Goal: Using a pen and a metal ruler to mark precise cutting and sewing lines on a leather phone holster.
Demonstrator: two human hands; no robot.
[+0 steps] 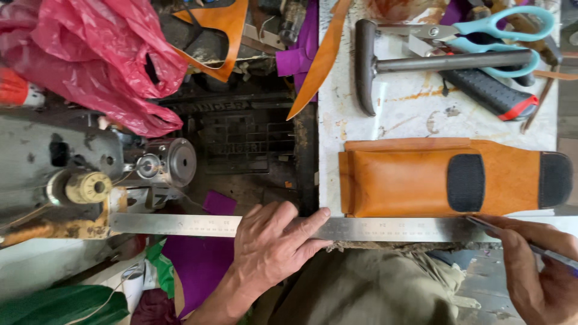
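Note:
A tan leather pouch with two black hook-and-loop patches lies flat on a white stained slab. A long steel ruler runs along the pouch's near edge. My left hand presses down on the ruler's middle, fingers spread, just left of the pouch. My right hand at the lower right grips a thin pen whose tip touches the ruler's edge near the pouch's right end.
On the slab's far side lie a hammer, teal-handled scissors and a black-handled tool. A sewing machine stands at left under a red plastic bag. Orange leather offcuts and purple scraps lie around.

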